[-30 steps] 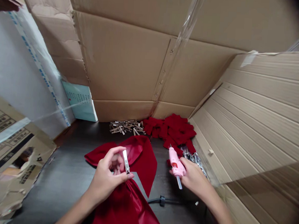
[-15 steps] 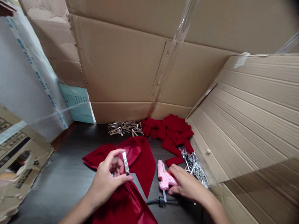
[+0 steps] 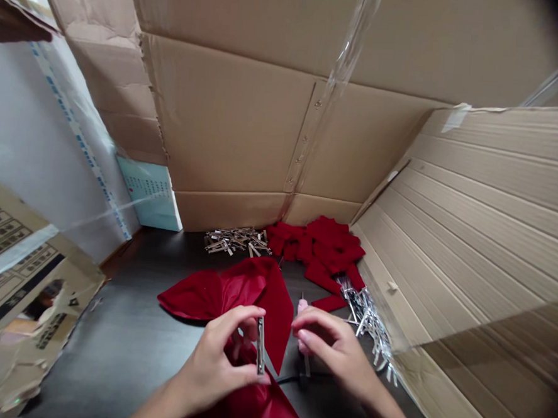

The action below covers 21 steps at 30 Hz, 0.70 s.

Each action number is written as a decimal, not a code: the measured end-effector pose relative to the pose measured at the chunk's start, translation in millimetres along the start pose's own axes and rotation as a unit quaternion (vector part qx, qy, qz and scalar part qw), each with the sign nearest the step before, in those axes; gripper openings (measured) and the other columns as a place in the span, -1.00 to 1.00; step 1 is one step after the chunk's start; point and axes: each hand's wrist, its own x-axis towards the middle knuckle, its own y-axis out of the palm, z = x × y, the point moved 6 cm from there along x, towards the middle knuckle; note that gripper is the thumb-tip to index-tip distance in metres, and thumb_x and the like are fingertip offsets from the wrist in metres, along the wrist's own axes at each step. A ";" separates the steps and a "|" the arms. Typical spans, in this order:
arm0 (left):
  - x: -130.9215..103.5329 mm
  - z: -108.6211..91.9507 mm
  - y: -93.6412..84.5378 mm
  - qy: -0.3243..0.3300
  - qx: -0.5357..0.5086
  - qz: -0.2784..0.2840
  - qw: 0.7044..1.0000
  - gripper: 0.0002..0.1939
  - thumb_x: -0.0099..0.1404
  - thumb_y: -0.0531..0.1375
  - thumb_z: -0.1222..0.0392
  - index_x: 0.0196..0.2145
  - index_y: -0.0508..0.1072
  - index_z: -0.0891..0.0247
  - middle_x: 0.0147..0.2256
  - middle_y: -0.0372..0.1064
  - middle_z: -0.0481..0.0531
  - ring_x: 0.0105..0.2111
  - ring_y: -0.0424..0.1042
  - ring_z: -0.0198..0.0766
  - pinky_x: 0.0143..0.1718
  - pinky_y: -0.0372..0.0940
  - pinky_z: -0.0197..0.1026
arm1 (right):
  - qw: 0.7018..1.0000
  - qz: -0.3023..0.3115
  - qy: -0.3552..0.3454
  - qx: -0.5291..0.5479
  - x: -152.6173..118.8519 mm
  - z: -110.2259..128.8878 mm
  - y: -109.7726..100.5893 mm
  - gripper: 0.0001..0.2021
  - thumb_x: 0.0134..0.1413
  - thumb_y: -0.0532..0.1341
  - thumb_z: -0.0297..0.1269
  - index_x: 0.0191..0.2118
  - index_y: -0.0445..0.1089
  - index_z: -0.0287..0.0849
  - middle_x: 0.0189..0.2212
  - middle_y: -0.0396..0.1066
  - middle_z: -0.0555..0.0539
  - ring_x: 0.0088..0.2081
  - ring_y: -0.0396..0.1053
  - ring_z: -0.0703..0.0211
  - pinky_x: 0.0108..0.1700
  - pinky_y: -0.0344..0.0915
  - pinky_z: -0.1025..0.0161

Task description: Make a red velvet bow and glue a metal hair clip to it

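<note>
Looks roughly midway through one piece, going by the big red fabric (image 3: pixel 277 303) spread over the near and middle part of the dark table (image 3: pixel 120 338): already bunched in at the center, with no clip clearly fixed to it, though hard to say for sure behind those fingers. Pinching a slim metal clip (image 3: pixel 260 345) more or less upright in the left hand (image 3: pixel 223 350), index fingertip on top, thumb underneath, right over the bunched bit, forearm angled up from the bottom edge. Holding the right hand (image 3: pixel 339 354) just across from it, fingers half curled toward the thumb; can't tell about anything pinched in there, or about contact with the pink glue gun (image 3: pixel 303 306) partly hidden behind. Past a bit of black cord (image 3: pixel 289 380), silvery metal pieces (image 3: pixel 370 328) along the right, then a heap of red strips (image 3: pixel 336 244) and loose metal clips (image 3: pixel 237 240), so probably plenty left to use. At the very back, a blue-green booklet (image 3: pixel 150 191) and tall cardboard (image 3: pixel 237 118).
</note>
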 end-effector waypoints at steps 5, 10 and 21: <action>-4.0 -15.7 10.6 0.137 -0.004 0.037 0.990 -0.22 -0.12 0.48 0.10 0.07 0.33 0.01 -0.24 0.34 0.00 -0.36 0.32 -0.29 -0.34 0.29 -0.30 | 0.964 0.083 0.041 0.248 -10.5 5.0 55.0 -0.82 0.09 0.28 -0.16 -0.27 0.49 -0.17 -0.39 0.37 -0.02 -0.53 0.21 0.36 -0.53 0.12 0.40; -5.0 -14.2 14.7 0.126 -0.034 0.030 0.991 -0.23 -0.12 0.48 0.10 0.07 0.34 -0.06 -0.26 0.30 -0.03 -0.35 0.31 -0.31 -0.35 0.29 -0.32 | 0.936 0.098 0.066 0.333 -16.2 2.8 68.5 -0.83 0.00 0.34 -0.20 -0.35 0.53 -0.21 -0.45 0.38 -0.05 -0.47 0.28 0.30 -0.53 0.13 0.43; -4.3 -11.2 16.1 0.108 -0.040 0.026 0.993 -0.28 -0.12 0.45 -0.02 0.04 0.40 0.05 -0.33 0.31 -0.02 -0.39 0.28 -0.29 -0.37 0.23 -0.30 | 0.914 0.096 0.071 0.388 -16.2 2.5 74.5 -0.85 -0.14 0.39 -0.23 -0.41 0.54 -0.19 -0.46 0.37 -0.04 -0.45 0.26 0.27 -0.46 0.16 0.37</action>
